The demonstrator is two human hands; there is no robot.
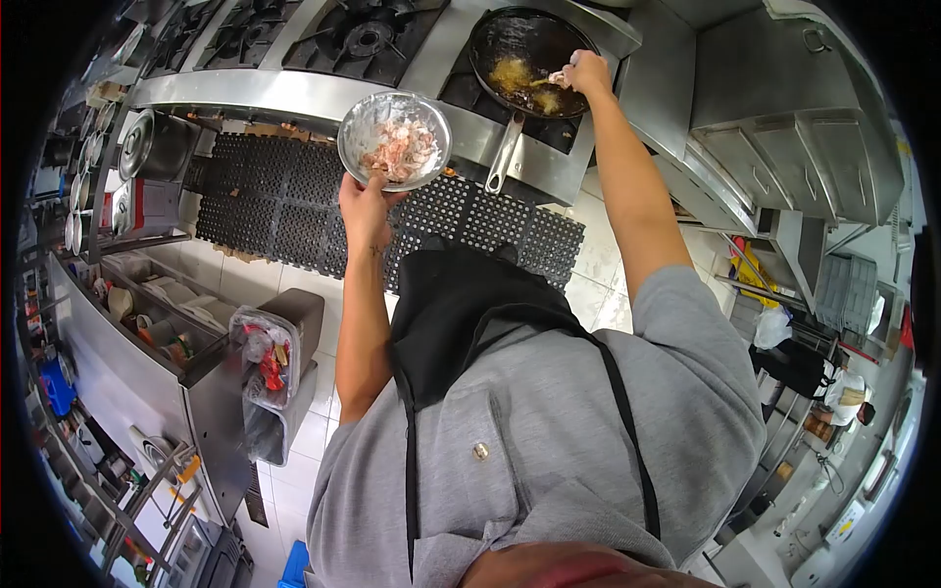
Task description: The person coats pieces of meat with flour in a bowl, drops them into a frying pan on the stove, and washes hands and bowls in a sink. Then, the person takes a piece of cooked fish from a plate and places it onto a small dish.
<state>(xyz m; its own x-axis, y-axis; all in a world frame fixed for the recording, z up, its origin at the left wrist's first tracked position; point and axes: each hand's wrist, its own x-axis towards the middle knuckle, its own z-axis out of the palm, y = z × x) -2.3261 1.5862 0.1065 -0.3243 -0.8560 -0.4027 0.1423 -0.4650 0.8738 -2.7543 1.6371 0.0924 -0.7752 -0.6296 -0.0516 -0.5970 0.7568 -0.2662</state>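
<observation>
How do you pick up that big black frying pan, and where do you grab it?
Probably best by the long metal handle of the frying pan, fingers wrapped around it, away from the round part. Come from the person's side, because the handle sticks out that way. The pan looks wide and has food frying in it, so it may be hot and heavy.

Beneath the bowl [357, 125], fingers of the left hand [367, 209] are partly hidden. To its right, the piece [558, 77] in the right hand [588, 73] is too small to identify.
</observation>
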